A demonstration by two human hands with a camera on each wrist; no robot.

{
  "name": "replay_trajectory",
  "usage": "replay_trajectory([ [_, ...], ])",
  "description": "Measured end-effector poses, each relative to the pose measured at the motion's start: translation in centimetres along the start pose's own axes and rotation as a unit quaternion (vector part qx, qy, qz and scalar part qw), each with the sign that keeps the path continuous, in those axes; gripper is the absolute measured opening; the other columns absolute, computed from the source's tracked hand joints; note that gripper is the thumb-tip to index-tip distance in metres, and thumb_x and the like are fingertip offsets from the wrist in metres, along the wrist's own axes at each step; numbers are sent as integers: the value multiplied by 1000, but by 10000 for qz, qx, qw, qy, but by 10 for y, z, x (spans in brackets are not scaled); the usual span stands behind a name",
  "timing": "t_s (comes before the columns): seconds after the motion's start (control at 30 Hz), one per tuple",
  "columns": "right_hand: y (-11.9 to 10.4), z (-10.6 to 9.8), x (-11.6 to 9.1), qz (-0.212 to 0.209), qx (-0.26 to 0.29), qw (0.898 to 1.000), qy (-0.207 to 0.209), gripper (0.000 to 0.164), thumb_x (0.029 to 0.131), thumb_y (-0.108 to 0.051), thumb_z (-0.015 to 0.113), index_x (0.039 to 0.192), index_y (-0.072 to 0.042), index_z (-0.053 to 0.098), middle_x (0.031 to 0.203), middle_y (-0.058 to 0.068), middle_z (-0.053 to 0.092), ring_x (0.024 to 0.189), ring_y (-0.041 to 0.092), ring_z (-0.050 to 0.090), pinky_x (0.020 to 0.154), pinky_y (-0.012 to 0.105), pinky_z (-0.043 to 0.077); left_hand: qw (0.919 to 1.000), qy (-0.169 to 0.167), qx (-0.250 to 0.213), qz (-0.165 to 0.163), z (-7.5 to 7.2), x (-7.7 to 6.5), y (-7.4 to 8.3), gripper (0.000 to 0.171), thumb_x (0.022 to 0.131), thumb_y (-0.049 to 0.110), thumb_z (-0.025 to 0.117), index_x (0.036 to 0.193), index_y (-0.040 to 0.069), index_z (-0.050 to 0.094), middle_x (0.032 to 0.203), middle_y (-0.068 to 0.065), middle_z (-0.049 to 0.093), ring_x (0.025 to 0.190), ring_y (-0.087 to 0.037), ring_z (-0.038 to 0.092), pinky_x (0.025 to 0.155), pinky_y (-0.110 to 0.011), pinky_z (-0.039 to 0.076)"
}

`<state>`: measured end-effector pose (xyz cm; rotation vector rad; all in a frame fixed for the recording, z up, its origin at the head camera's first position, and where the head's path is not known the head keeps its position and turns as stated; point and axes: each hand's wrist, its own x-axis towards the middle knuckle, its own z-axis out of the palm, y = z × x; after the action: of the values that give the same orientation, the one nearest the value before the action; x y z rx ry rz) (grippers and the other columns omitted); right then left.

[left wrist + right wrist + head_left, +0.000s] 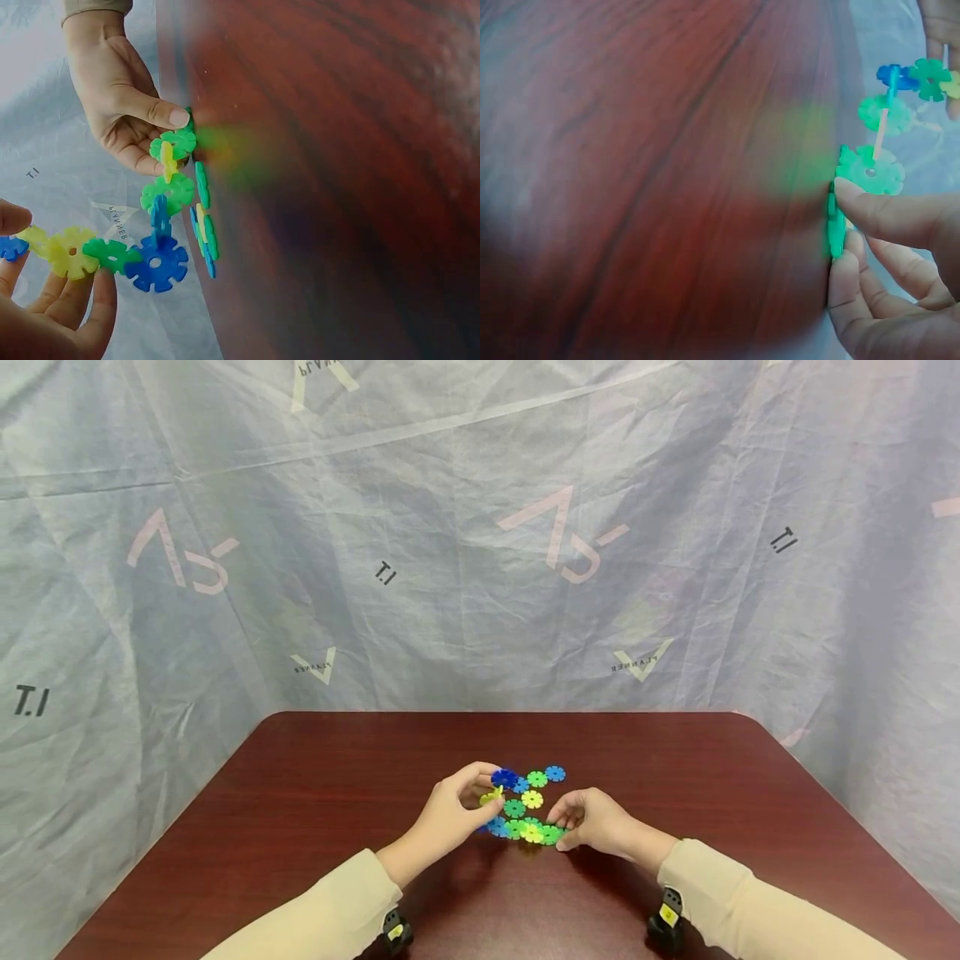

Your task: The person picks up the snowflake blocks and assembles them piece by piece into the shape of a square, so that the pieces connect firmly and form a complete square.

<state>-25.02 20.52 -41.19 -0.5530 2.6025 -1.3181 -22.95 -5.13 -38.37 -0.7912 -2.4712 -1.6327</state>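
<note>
A bent chain of interlocking flower-shaped plastic discs (156, 264) in blue, green and yellow runs between the two hands. My left hand (453, 810) grips one arm of it near the yellow discs (72, 253), thumb on one side and fingers on the other. At the opposite end my right hand (600, 822) pinches a green disc (836, 229) between thumb and fingertips; this disc shows edge-on in the right wrist view. A dark blue disc (504, 778) is by the left fingertips. The left fingers partly hide their arm of the chain.
Several loose discs lie beyond the chain on the dark red table (337, 752), among them a blue disc (555, 773), a green disc (537, 779) and a yellow disc (532, 799). A grey printed cloth (465, 610) hangs behind the table.
</note>
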Motion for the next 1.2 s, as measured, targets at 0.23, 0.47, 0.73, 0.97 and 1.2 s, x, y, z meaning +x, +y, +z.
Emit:
replay_trajectory([
  [0.23,3,-11,-6,406,120,9989,204,24,73,4,79,93,1,67,80,7,58,72,19,53,63,29,48,9993,105,-243,-249,3,-1,-6,26,93,20,66,117,13,63,111,-12,67,103,-25,67,82,-28,55],
  [0.47,4,-25,-4,711,650,9952,171,17,83,-5,73,98,2,68,82,3,65,75,18,59,69,34,52,9981,272,-445,-340,8,-2,-6,19,96,9,60,112,3,67,101,-17,68,94,-32,69,80,-36,58],
  [0.73,-9,-34,0,652,1938,9789,-18,31,88,-15,72,107,9,66,88,3,72,75,16,68,72,33,58,9977,635,178,-162,7,1,-12,19,95,22,63,109,13,73,100,-3,73,91,-16,67,79,-21,54],
  [0.97,-29,-25,-1,644,2435,9678,-25,40,90,-15,70,117,13,61,94,7,73,73,16,72,76,33,59,9951,982,-51,-51,9,0,-8,13,91,19,68,102,15,73,96,-3,74,90,-16,70,82,-29,56],
  [1.2,-44,-17,3,622,2777,9586,-66,37,92,-14,66,118,12,62,91,7,74,77,15,73,80,34,58,9935,1129,-149,-92,10,1,-7,12,90,13,69,101,10,72,96,-8,74,89,-21,70,79,-23,55],
])
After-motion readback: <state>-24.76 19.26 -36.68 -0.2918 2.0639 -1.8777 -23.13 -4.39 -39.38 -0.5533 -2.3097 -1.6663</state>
